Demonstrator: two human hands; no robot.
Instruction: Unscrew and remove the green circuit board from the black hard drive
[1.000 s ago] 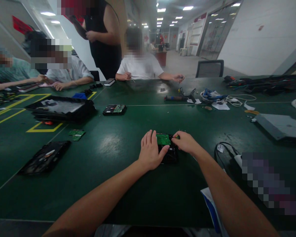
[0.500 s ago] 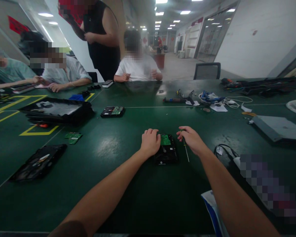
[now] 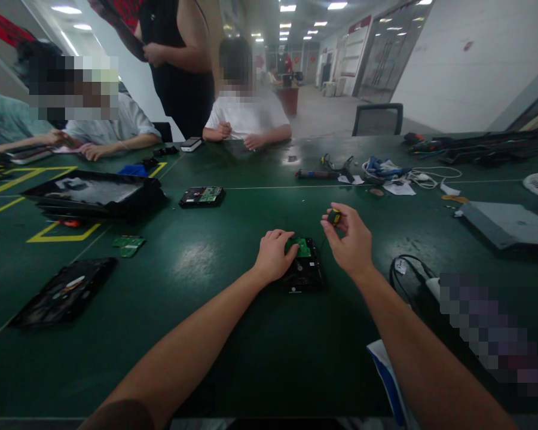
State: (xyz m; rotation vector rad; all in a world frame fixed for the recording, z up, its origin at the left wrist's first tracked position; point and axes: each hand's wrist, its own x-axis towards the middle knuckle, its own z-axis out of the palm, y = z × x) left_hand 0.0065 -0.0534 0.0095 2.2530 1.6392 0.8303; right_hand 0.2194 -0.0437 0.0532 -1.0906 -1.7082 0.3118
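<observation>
- Drive on table, near side, centre; green board partly showing.
- Left hand over drive's left side; cannot tell if gripping.
- Right hand right of drive, fingers pinching screwdriver.

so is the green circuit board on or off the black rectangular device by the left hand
On: the board lies across the far part of the device.

The left grip and right grip were bare. Behind each grip, the left forearm and right forearm were also bare, widening rearward. Far behind the left grip lay a dark, rounded patch; sleeve or shadow could not be determined.
</observation>
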